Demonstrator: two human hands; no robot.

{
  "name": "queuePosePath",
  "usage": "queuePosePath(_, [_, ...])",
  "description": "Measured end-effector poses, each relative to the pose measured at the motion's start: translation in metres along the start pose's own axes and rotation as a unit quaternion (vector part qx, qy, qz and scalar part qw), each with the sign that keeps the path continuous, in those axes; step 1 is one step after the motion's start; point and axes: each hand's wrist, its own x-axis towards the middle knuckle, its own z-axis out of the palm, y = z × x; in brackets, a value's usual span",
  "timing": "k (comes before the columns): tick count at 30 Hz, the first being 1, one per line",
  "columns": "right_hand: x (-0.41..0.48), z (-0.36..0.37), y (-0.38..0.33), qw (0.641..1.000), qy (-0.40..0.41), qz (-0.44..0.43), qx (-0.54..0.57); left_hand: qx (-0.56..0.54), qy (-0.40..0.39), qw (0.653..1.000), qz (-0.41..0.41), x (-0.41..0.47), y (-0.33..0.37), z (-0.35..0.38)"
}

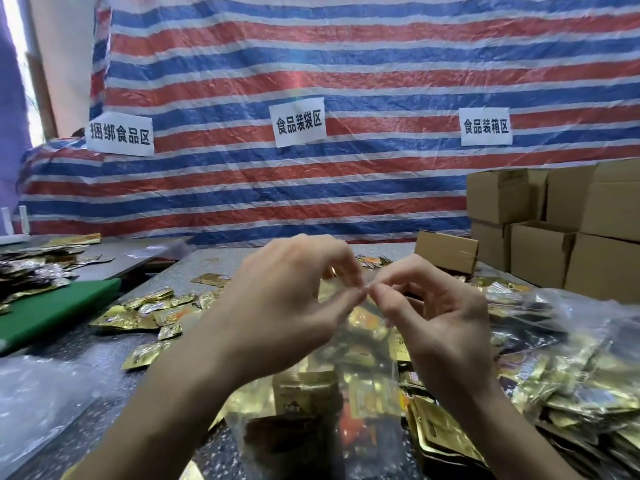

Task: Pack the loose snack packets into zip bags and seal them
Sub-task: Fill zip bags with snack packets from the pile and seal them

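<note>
A clear zip bag [360, 386] filled with gold snack packets hangs upright between my hands above the table. My left hand [287, 299] and my right hand [436, 317] meet at the bag's top edge, each pinching it between thumb and fingers. Loose gold snack packets [152, 313] lie scattered on the grey speckled table [86, 355] to the left. Filled clear bags of packets [561, 368] are piled at the right.
A green board [52, 313] lies at the left, with more packets [38, 265] behind it. Empty clear bags [38, 393] lie at the near left. Cardboard boxes [561, 230] are stacked at the back right. A striped tarp [311, 185] with paper labels hangs behind.
</note>
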Motion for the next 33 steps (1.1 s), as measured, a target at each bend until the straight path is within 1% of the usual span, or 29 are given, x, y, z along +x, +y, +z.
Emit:
queuePosePath(3, [-0.002, 0.001, 0.001, 1.0, 0.005, -0.006, -0.026, 0.006, -0.014, 1.0, -0.01, 0.002, -0.001, -0.001])
queuePosePath(9, [-0.002, 0.003, 0.001, 0.999, -0.011, -0.014, -0.035, -0.04, 0.042, 0.998, -0.027, -0.002, -0.005, 0.005])
queuePosePath(12, [-0.001, 0.005, 0.001, 0.999, -0.011, -0.015, -0.03, -0.044, 0.025, 0.998, -0.031, -0.002, -0.005, 0.006])
queuePosePath(15, [-0.001, 0.007, 0.001, 0.999, -0.007, -0.015, -0.029, -0.057, -0.002, 0.997, -0.052, -0.004, -0.006, 0.004])
queuePosePath(20, [-0.004, 0.006, 0.001, 0.999, -0.006, 0.013, -0.035, -0.065, 0.007, 0.996, -0.055, -0.011, -0.009, 0.005])
queuePosePath(25, [-0.002, 0.0, 0.0, 0.997, -0.054, 0.053, 0.012, -0.062, 0.054, 0.996, -0.045, -0.01, -0.011, 0.007])
queuePosePath(27, [-0.001, -0.003, 0.001, 0.997, -0.06, 0.049, -0.004, -0.076, 0.036, 0.995, -0.049, -0.011, -0.011, 0.005])
queuePosePath(30, [-0.002, -0.004, 0.001, 0.998, -0.039, 0.049, -0.014, -0.075, -0.004, 0.995, -0.067, -0.015, -0.011, 0.002])
queuePosePath(31, [-0.003, -0.004, 0.0, 0.998, -0.034, 0.052, -0.015, -0.071, -0.002, 0.995, -0.068, -0.015, -0.011, 0.002])
queuePosePath(33, [-0.004, -0.002, -0.002, 0.998, -0.032, 0.056, -0.02, -0.065, 0.027, 0.995, -0.073, -0.017, -0.01, 0.003])
